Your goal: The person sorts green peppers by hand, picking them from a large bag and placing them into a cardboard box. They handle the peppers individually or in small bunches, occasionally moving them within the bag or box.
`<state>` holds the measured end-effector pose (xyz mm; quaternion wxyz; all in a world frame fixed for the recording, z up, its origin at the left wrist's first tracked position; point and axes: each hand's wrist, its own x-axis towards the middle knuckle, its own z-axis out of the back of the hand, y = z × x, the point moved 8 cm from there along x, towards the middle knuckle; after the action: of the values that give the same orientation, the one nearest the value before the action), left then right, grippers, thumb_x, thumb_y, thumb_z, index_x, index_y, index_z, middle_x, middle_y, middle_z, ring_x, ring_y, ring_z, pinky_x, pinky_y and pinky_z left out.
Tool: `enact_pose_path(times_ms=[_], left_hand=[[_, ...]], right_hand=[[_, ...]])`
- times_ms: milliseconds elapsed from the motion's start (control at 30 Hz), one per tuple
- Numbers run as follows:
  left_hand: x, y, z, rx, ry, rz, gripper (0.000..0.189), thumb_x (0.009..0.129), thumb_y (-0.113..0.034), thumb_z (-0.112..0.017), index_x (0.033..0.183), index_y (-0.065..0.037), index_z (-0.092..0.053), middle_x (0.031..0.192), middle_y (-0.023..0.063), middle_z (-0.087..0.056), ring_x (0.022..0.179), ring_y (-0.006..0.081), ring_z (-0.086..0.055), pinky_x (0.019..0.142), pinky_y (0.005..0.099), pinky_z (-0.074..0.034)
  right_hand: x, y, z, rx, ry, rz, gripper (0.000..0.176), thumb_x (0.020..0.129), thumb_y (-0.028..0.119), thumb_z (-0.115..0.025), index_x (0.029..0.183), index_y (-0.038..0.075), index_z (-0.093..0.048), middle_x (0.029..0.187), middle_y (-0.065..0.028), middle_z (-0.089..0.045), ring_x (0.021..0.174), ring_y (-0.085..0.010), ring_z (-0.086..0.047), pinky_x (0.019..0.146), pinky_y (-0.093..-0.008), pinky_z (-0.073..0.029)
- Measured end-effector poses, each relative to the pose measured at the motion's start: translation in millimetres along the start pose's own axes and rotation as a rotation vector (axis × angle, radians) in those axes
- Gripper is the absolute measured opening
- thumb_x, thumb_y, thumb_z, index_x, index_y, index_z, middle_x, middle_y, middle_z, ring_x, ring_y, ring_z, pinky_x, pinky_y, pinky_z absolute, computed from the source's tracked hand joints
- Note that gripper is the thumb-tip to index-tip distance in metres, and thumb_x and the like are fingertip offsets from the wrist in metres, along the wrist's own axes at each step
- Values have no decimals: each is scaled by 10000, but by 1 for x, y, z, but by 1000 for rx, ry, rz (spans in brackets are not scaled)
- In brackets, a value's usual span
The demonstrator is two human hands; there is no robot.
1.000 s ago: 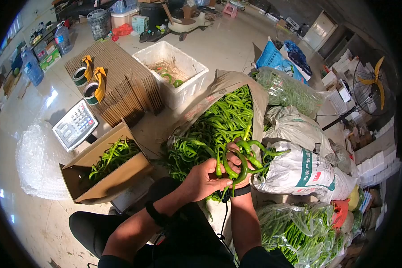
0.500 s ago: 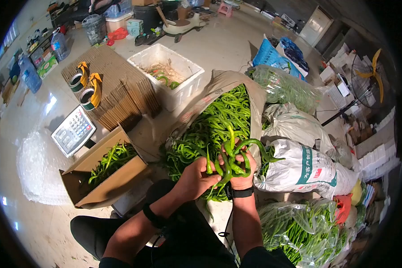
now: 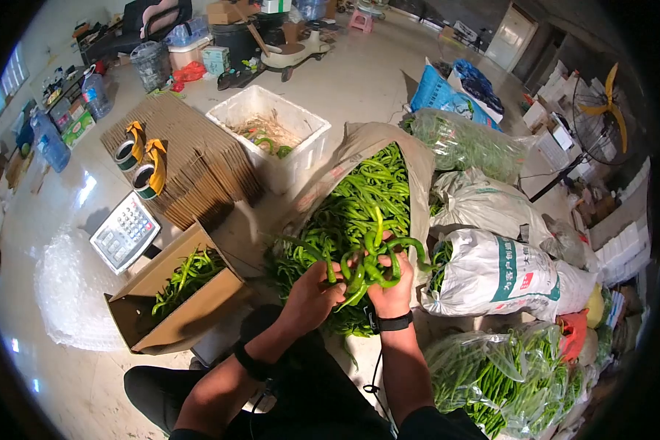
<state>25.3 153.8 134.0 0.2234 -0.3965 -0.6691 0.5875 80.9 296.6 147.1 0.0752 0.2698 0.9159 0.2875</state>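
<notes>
Peppers [image 3: 370, 265] at new angles in both curled hands [image 3: 309, 299] [image 3: 392, 284], open sack [image 3: 420, 170] just beyond, cardboard box [image 3: 191, 317] leftward.

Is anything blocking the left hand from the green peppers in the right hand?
Nothing visible is in the way: the left hand reaches the green peppers held in the right hand, beside the open sack.

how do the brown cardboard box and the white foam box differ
The cardboard box is brown with thin walls; the foam box is white with thicker walls. The cardboard box holds a heap of green peppers, while the foam box holds mostly pale, straw-like scraps with a few green pieces. Both are open-topped.
</notes>
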Motion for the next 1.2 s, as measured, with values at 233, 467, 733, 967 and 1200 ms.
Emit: enact_pose_path(times_ms=[233, 467, 733, 967, 1200], left_hand=[[2, 19, 12, 36, -61, -41, 336, 974, -62, -581, 1282, 36, -486, 1149, 112, -605, 900, 159, -644, 760, 295, -521], [-13, -9, 59, 61, -366, -84, 268, 995, -67, -557, 1247, 17, -527, 1118, 91, -631, 941, 144, -626, 816, 290, -508], [-34, -22, 92, -32, -620, -346, 217, 999, -76, -549, 1198, 2, -584, 958, 84, -666, 888, 128, -647, 755, 279, -501], [-30, -19, 100, -36, -502, -262, 269, 996, -17, -518, 1261, -9, -559, 1110, 78, -627, 938, 140, -625, 839, 301, -510], [-9, -21, 77, -527, -284, -233, 229, 1034, -89, -500, 1241, -10, -558, 1102, 76, -643, 911, 165, -639, 820, 315, -526]], right_hand=[[2, -21, 48, 181, -254, -70, 211, 865, 195, -573, 1015, 57, -626, 948, -153, -621, 870, -356, -599, 784, -490, -506], [29, -29, 75, 154, -329, -138, 243, 946, 267, -485, 866, 67, -598, 848, -118, -632, 835, -317, -598, 779, -473, -517], [319, -52, -53, -186, -114, -148, 415, 949, 387, -559, 1180, 43, -568, 1104, -147, -615, 922, -297, -610, 802, -496, -547], [250, -92, -36, -570, -153, -242, 148, 984, 157, -534, 936, 21, -568, 751, -55, -600, 612, -177, -588, 585, -296, -545], [48, -112, 22, -507, 19, -635, 314, 1049, 293, -506, 1175, 26, -613, 895, -108, -704, 759, -208, -699, 621, -302, -539]])
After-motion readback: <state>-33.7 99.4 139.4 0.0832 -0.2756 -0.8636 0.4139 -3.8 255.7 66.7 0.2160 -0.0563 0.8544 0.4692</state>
